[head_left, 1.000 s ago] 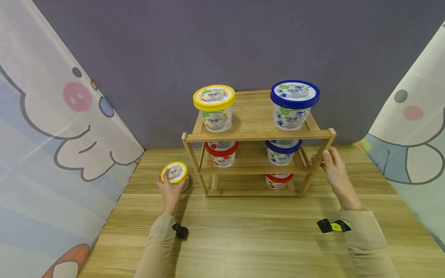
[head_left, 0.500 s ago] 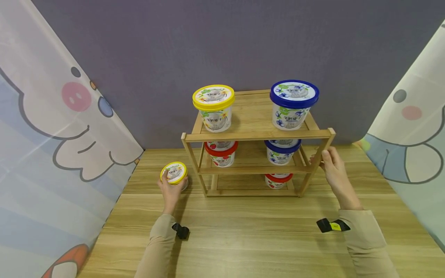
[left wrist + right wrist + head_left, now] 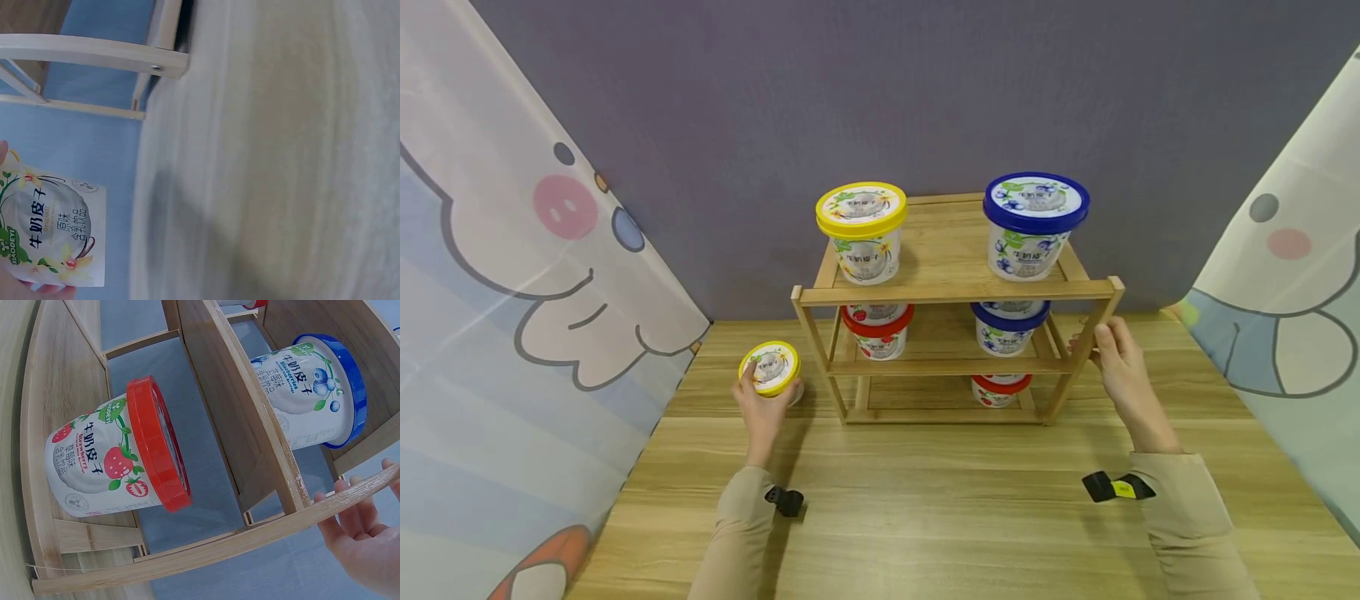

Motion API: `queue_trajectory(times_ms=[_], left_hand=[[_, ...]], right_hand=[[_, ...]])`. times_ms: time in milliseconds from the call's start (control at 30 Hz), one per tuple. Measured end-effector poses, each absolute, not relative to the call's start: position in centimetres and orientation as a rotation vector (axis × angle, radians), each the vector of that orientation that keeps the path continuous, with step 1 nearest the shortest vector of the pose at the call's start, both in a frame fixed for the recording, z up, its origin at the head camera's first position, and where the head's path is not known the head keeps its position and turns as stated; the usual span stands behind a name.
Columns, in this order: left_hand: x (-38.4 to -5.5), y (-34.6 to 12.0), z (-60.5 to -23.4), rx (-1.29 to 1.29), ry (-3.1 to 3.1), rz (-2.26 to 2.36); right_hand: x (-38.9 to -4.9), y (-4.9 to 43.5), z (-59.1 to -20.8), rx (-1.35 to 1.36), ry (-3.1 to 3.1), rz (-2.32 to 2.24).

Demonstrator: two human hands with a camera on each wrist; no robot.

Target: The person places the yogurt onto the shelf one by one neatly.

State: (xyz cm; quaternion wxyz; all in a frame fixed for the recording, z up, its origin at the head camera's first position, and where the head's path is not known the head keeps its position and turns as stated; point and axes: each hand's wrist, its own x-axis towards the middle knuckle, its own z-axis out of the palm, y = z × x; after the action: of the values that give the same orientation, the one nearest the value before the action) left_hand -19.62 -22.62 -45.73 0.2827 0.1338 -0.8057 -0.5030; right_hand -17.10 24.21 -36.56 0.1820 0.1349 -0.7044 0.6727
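Note:
My left hand (image 3: pixel 762 410) grips a white tub with a yellow lid (image 3: pixel 769 367), left of the wooden rack. In the left wrist view this tub (image 3: pixel 53 228) shows a vanilla-flower label, its base apart from the tabletop. My right hand (image 3: pixel 1122 367) holds the rack's right front post (image 3: pixel 1093 342), fingers curled round it in the right wrist view. On the rack's top shelf (image 3: pixel 940 250) stand another yellow-lidded tub (image 3: pixel 863 233) and a blue-lidded tub (image 3: pixel 1033 225). The middle shelf bears a red-lidded tub (image 3: pixel 880 333) and a blue-lidded tub (image 3: pixel 1006 331).
On the bottom shelf, at the right, stands a red-lidded strawberry tub (image 3: pixel 997 392). The rack rests on a wood-grain table (image 3: pixel 940 500), close to a grey wall (image 3: pixel 925 92). Cartoon-printed curtains (image 3: pixel 490 250) flank both sides.
My left hand and the yellow-lidded tub have shifted slightly up and to the left in the head view. My right hand stays on the post, and the rack has not moved.

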Motion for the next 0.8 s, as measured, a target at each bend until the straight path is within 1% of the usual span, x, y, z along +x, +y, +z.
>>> queue_trajectory(times_ms=[433, 800], left_hand=[[-18.0, -22.1, -43.4, 0.297, -2.156, -1.322], [-15.7, -21.6, -41.8, 0.192, -2.179, -1.292]], right_hand=[[-16.9, 24.1, -36.4, 0.39, -2.012, 1.892], [-16.9, 24.2, -36.4, 0.398, -2.023, 1.888]])
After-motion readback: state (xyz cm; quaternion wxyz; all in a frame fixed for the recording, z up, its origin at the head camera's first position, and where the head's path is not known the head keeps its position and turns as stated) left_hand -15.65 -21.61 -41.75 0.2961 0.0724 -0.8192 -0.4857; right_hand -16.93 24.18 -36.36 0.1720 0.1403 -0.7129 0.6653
